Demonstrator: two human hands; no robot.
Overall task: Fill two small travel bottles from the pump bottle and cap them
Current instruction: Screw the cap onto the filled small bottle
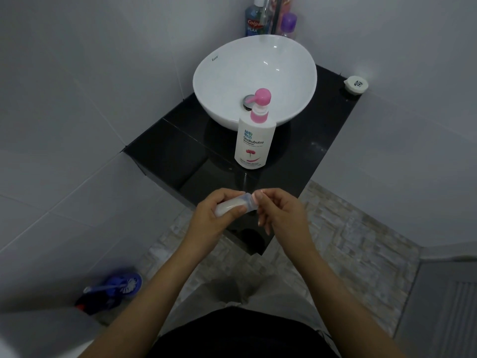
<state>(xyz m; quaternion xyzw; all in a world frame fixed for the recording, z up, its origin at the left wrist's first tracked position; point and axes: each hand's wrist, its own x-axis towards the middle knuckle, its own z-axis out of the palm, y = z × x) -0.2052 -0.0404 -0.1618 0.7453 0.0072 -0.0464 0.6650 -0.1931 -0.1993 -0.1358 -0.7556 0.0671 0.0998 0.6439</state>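
While both hands (247, 210) grip it, the travel bottle (233, 205) lies sideways, cap rightward.

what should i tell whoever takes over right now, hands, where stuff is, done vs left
Left hand: wrapped around the small translucent travel bottle, held sideways in front of the black counter; it looks filled with whitish liquid.
Right hand: fingertips pinched at the bottle's mouth end, apparently working its cap; the cap itself is hard to make out.
White pump bottle with pink pump: upright on the counter, in front of the white round basin.
Done: this bottle seems filled.
Left: finish capping it. No second travel bottle is in view, so check whether it needs filling and capping.
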